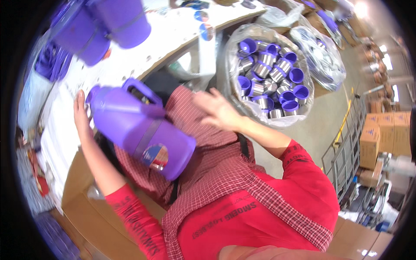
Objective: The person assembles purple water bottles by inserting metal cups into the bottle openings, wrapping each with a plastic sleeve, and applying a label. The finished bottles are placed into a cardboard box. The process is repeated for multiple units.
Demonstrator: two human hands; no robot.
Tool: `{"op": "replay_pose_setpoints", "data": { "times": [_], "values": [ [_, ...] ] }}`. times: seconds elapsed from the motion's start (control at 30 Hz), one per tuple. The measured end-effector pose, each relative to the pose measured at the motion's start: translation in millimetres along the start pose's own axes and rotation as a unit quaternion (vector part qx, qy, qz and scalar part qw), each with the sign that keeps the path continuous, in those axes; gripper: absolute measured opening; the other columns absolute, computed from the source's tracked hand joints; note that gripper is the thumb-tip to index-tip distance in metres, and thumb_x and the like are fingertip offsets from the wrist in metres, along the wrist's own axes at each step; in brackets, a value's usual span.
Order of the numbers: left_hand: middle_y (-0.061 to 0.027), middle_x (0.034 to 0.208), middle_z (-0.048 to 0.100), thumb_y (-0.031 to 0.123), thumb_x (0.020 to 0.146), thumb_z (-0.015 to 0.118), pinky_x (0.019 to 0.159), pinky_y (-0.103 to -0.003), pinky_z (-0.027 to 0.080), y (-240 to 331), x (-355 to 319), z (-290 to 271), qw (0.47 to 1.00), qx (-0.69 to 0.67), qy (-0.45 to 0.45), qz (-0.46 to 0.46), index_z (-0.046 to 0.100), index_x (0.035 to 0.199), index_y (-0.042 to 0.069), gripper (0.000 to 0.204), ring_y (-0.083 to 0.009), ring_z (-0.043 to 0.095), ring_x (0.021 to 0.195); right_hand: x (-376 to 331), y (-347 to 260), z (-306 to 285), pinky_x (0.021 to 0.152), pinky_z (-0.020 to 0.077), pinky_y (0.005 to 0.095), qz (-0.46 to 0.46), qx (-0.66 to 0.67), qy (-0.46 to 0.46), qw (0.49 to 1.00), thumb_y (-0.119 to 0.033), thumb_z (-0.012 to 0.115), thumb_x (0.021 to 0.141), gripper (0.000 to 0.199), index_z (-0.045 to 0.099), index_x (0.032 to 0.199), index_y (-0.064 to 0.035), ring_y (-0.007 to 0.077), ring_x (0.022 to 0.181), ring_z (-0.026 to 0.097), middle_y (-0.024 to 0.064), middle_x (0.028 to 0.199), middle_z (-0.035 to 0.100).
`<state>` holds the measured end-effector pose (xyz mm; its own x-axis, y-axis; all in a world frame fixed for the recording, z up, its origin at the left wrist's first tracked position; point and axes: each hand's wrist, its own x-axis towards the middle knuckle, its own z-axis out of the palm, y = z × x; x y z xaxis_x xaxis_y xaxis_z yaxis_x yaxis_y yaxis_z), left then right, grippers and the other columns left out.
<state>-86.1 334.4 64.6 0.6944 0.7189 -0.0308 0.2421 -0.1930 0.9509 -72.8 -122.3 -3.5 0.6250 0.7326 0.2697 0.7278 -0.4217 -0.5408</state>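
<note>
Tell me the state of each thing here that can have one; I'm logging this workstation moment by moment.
purple jug: lying tilted on the lap, handle up, mouth toward the table.
left hand: open, fingers at the jug's mouth end.
right hand: open, holding nothing, blurred.
clear bag: open at the top, filled with purple-and-metal cups.
purple jugs on table: upright, side by side.

Big purple plastic jug with a carry handle up top, tipped on its side, half resting off the white worktable's near edge.
</note>
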Motion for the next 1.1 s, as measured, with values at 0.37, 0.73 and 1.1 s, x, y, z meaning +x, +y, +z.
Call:
{"op": "replay_pose_setpoints", "data": {
  "times": [0.37,0.73,1.1],
  "values": [
    [-0.019,0.135,0.051,0.039,0.102,0.039,0.107,-0.04,0.039,-8.0,-29.8,-7.9,0.893,-0.346,-0.284,-0.05,0.035,0.144,0.001,0.057,-0.0261,0.053,0.121,-128.5,299.1,23.0,0.098,0.045,0.0453,0.417,-0.23,0.048,0.878,-0.016,0.076,0.071,0.057,0.058,0.124,-0.0087,0.0334,0.117,0.054,0.0111,0.127,0.058],
    [-0.0157,0.134,0.05,0.05,0.098,0.043,0.101,-0.038,0.045,29.9,-37.9,28.5,0.974,-0.099,-0.205,-0.016,0.04,0.142,0.006,0.062,-0.0243,0.054,0.119,-6.3,211.3,-132.9,0.067,0.0537,0.0297,0.48,0.1,0.138,0.861,-0.027,0.065,0.089,0.026,0.069,0.097,-0.0035,0.0158,0.071,0.067,0.0107,0.082,0.07],
    [-0.0128,0.162,0.002,0.075,0.086,0.043,0.109,-0.042,0.029,85.3,-75.4,36.4,0.901,-0.245,-0.304,0.188,-0.013,0.154,0.019,0.104,-0.0386,0.021,0.144,309.8,-40.6,-47.9,0.089,0.0534,0.032,-0.153,0.307,-0.143,0.928,-0.019,0.063,0.092,0.037,0.058,0.126,-0.005,0.0201,0.103,0.064,0.01,0.117,0.064]
  ]
}}
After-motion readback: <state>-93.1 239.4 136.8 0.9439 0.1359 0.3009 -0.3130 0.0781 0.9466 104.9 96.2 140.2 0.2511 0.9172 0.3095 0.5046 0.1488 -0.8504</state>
